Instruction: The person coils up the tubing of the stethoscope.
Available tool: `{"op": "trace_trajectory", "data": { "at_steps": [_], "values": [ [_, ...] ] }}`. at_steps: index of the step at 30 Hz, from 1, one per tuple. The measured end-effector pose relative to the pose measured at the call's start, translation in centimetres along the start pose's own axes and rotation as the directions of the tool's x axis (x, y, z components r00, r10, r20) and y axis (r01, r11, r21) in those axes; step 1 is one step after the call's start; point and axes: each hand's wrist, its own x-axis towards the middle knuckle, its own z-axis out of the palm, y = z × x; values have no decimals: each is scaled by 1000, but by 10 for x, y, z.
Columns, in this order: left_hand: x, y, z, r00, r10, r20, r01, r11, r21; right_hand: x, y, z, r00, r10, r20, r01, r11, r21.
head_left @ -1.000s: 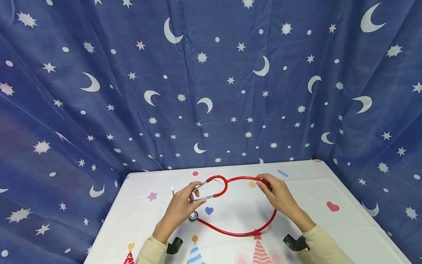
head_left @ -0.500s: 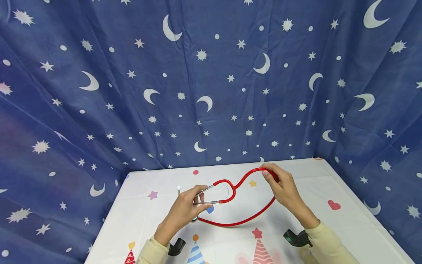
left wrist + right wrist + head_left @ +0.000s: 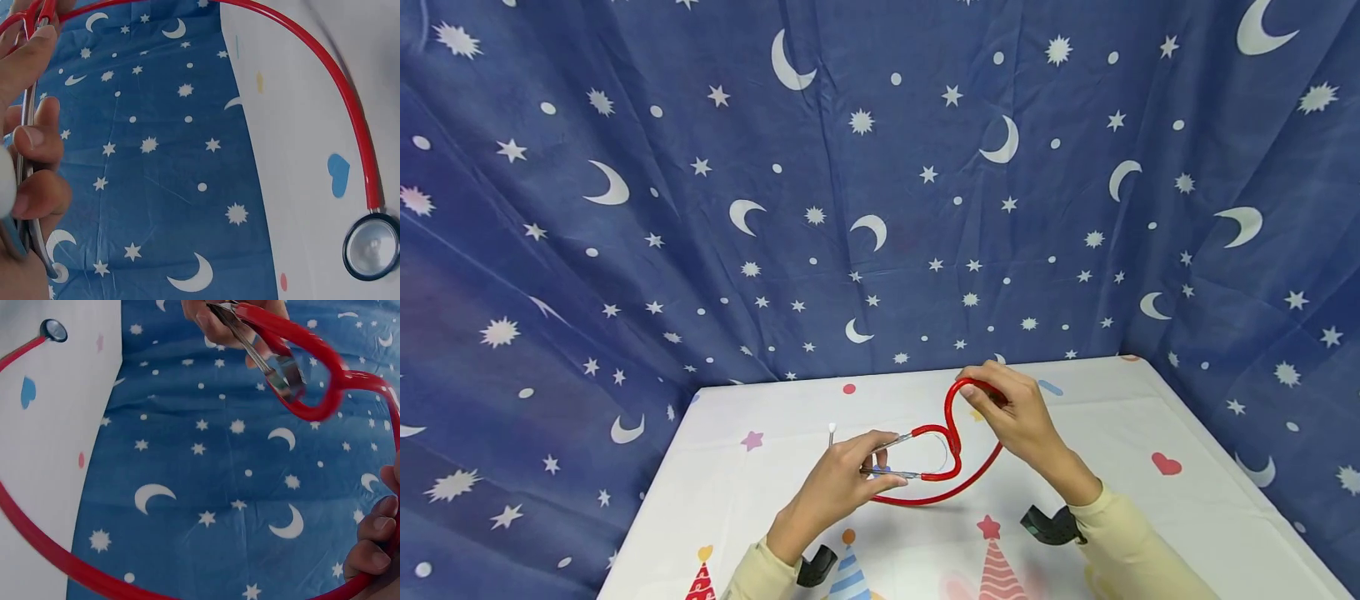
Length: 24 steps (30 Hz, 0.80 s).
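A red stethoscope (image 3: pixel 953 442) is held between both hands over the table. My left hand (image 3: pixel 844 479) grips its metal ear tubes (image 3: pixel 895 473), and a white ear tip (image 3: pixel 832 427) pokes up behind the fingers. Up and to the right, my right hand (image 3: pixel 1017 415) holds the red tubing, which bends tightly down to the fork near the left hand. From the right hand the rest of the tubing (image 3: pixel 69 562) loops low, back toward the left. The round chest piece (image 3: pixel 372 248) hangs at its end close over the tablecloth; the left hand hides it in the head view.
A white tablecloth (image 3: pixel 1150 533) printed with party hats, hearts and stars covers the table. Blue curtains (image 3: pixel 880 183) with moons and stars enclose the back and sides. Black wrist cameras (image 3: pixel 1051 526) sit below both hands.
The left hand has moved right with the ear tubes. The right hand rose, then came left, so the hands are closer and the tubing between them bends sharply. The chest piece became hidden in the head view.
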Motion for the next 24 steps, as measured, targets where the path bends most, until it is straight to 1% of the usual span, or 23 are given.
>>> {"op": "trace_trajectory", "data": {
  "at_steps": [4,6,9,13,16,20,24],
  "values": [
    [3,4,2,999,42,9,-42,999,-10,5,-2,9,998,-39,54,38,999,9],
    [5,7,3,998,54,12,-54,998,-12,5,-1,13,995,-38,93,37,999,10],
    [6,10,4,998,59,22,-59,998,-19,4,2,19,985,-15,171,15,1000,0],
    [7,12,7,997,69,28,-68,997,-27,-3,5,24,963,42,267,-41,999,-8],
    [7,12,8,996,91,12,-91,996,-24,-7,6,26,942,102,321,-103,995,-12],
    [6,12,10,993,118,-15,-119,993,-15,-9,6,28,910,168,379,-168,985,-33],
    [5,12,11,991,134,-27,-134,991,-4,-13,8,30,888,201,414,-196,979,-56]
  ]
}}
